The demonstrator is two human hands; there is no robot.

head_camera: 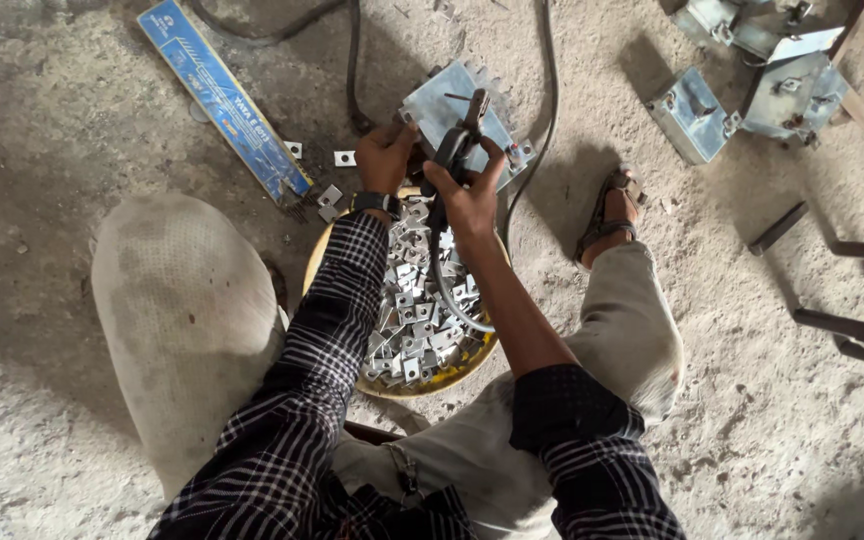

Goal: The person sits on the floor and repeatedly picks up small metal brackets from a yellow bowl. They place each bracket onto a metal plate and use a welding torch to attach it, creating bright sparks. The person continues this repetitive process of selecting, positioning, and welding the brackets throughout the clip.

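My right hand [469, 192] grips a dark welding electrode holder [455, 143] whose jaws point at a square grey metal box [442, 100] on the ground. A grey cable [444, 285] runs from the holder back along my forearm. My left hand [385, 157], with a dark watch on the wrist, rests on the near left edge of that box. Just below both hands sits a round yellow-rimmed bowl [430, 385] filled with several small square metal plates.
A long blue box of welding rods [222, 97] lies at upper left, with loose small plates [329, 196] beside it. More grey metal boxes [694, 112] sit at upper right. A dark metal frame [857, 320] stands at right. Black cables [550, 90] cross the dusty ground. A pale sack [177, 300] lies left.
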